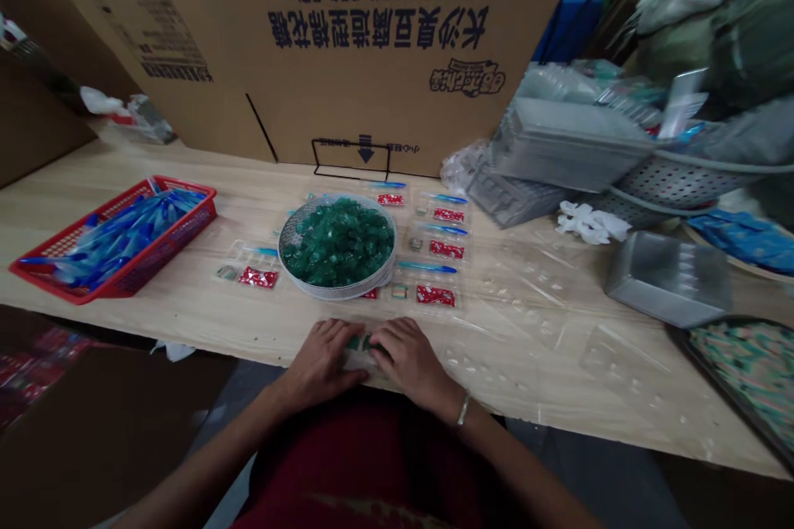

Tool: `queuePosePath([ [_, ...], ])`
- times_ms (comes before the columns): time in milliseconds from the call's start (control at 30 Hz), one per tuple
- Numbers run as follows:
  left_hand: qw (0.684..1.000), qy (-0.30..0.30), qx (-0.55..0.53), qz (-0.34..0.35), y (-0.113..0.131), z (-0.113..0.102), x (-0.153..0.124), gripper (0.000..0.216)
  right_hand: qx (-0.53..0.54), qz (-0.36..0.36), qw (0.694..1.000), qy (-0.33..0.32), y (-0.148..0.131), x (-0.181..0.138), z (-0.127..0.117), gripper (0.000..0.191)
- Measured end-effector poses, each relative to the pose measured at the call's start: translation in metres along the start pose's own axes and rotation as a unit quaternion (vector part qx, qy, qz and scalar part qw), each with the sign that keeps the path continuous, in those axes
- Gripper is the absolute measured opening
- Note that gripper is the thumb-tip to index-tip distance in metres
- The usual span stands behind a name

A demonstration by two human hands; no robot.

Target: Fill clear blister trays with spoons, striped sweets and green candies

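My left hand (319, 364) and my right hand (406, 364) meet at the front edge of the wooden table (186, 322), curled over a clear plastic blister tray (360, 359). Green wrapped pieces (363, 342) show between my fingers, and my hands hide most of that tray. Straight ahead, a round metal-rimmed tray (338, 244) is heaped with green wrapped sweets. Around it lie several clear blister trays (440, 248) holding red packets and blue sticks. A red plastic basket (115, 238) of blue items stands to the left.
Loose clear plastic sheets (533, 322) cover the table's right side. Grey plastic trays (667, 277) and a perforated grey basket (673, 186) stand at the right. A dark tray (744, 380) of colourful packets sits at the right edge. A printed cardboard box (372, 41) stands behind.
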State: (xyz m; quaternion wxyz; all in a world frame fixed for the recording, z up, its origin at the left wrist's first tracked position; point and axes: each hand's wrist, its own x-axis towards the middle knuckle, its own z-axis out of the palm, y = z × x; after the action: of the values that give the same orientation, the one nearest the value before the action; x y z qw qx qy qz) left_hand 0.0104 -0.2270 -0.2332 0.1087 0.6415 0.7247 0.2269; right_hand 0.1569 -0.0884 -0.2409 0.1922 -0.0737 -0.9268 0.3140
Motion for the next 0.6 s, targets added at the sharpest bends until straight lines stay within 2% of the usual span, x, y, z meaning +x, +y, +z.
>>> queuePosePath([
  [100,1.0,-0.011,0.001,-0.007,0.001,0.001,0.001,0.055,-0.019,-0.025,0.999,-0.036,-0.001,0.004,0.003,0.01],
  [267,1.0,-0.024,0.002,-0.018,0.003,0.0,0.001,0.053,-0.045,-0.015,0.997,-0.055,-0.005,0.007,-0.001,0.009],
  [400,0.999,-0.023,0.023,-0.011,-0.017,-0.017,-0.018,0.041,-0.037,-0.015,0.999,-0.008,-0.001,-0.013,-0.015,0.009],
  [500,0.999,0.015,0.047,0.003,-0.045,-0.039,-0.041,0.039,-0.076,-0.007,0.995,0.063,0.017,-0.042,-0.03,0.011],
  [600,0.991,0.111,0.064,0.024,-0.062,-0.058,-0.05,0.03,-0.119,0.011,0.989,0.087,0.038,-0.062,-0.034,0.013],
])
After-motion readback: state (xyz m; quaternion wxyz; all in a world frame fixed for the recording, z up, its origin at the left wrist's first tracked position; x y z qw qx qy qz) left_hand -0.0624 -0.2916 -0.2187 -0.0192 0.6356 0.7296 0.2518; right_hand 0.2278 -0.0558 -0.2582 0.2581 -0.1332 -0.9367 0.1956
